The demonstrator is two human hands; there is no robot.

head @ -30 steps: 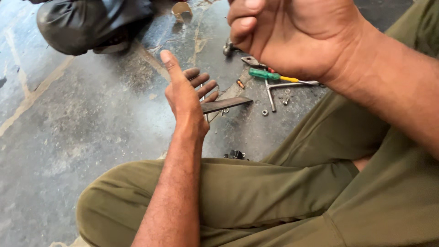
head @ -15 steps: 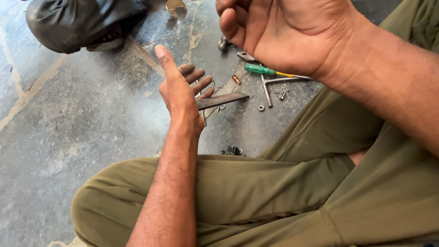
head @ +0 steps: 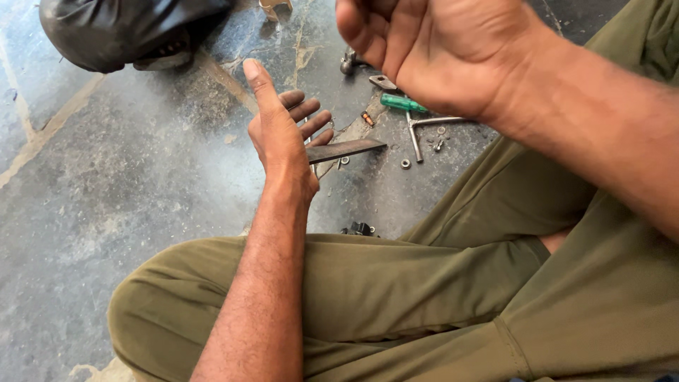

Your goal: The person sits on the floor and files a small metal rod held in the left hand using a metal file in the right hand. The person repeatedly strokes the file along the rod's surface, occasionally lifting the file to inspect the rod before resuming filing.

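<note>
Fingers of the left hand (head: 283, 134) curled round a flat dark metal strip (head: 346, 150) sticking out toward 3 o'clock, right hand (head: 445, 49) loosely cupped at 1 o'clock, green screwdriver (head: 403, 103) on the floor (head: 106, 184)

**Open floor to the left, clutter ahead**

The concrete floor (head: 106, 212) left of the left hand (head: 279, 134) lies open and wide. Ahead, a black bag (head: 120, 28) blocks the far left corner. To the right, a green screwdriver (head: 403, 104), a bent metal rod (head: 424, 127) and scattered nuts (head: 406, 163) crowd the ground beneath the raised right hand (head: 445, 49). The bent knee (head: 339, 283) closes the near side.
</note>
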